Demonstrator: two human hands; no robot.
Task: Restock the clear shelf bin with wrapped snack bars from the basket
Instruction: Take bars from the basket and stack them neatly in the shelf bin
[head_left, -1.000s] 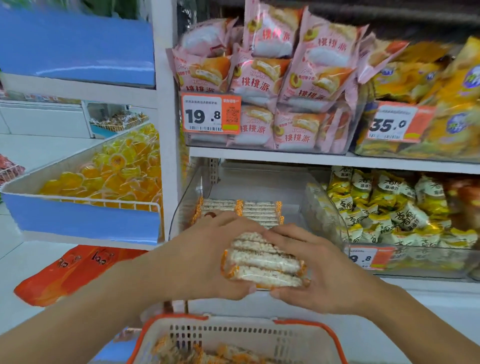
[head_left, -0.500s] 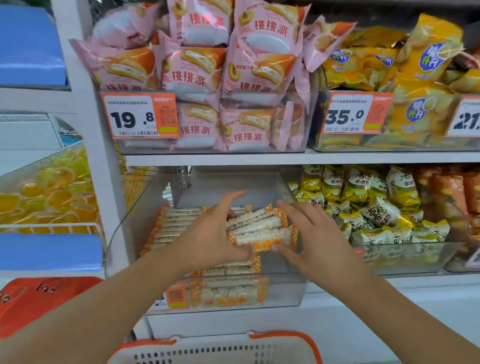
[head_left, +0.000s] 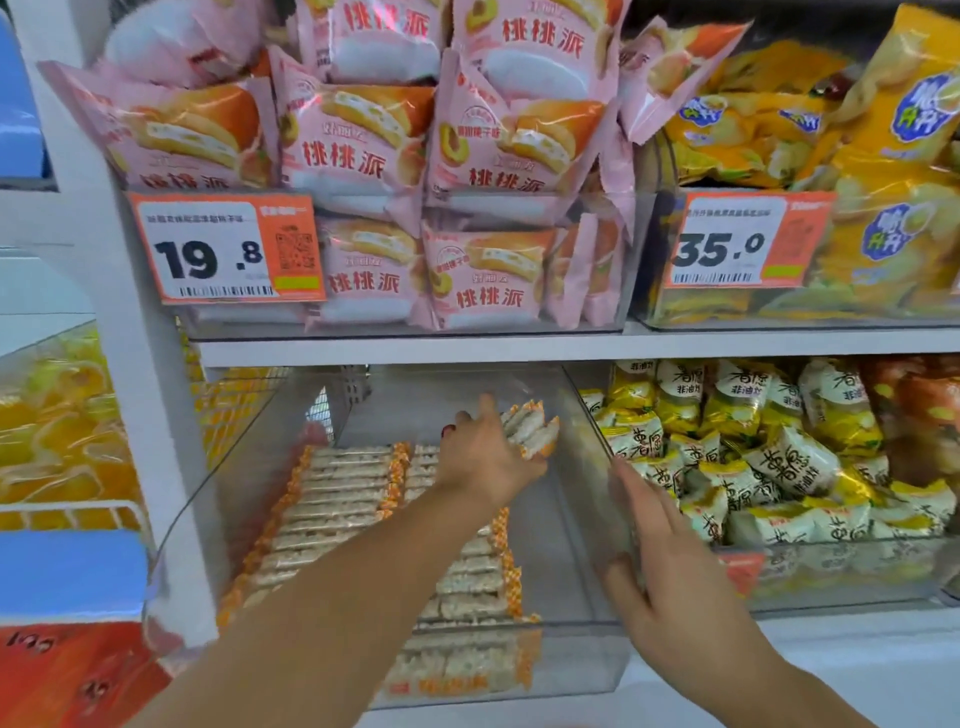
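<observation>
My left hand (head_left: 488, 457) grips snack bars (head_left: 530, 428) deep inside the clear bin (head_left: 571, 519); my right hand (head_left: 670, 566), fingers straight, touches its right wall.

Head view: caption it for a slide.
Left hand carries snack bars deep into the clear bin; right hand rests open at its side wall.

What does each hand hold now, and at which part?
The left hand grips a small stack of wrapped snack bars around their near ends, deep inside the clear bin. The right hand holds nothing.
</observation>
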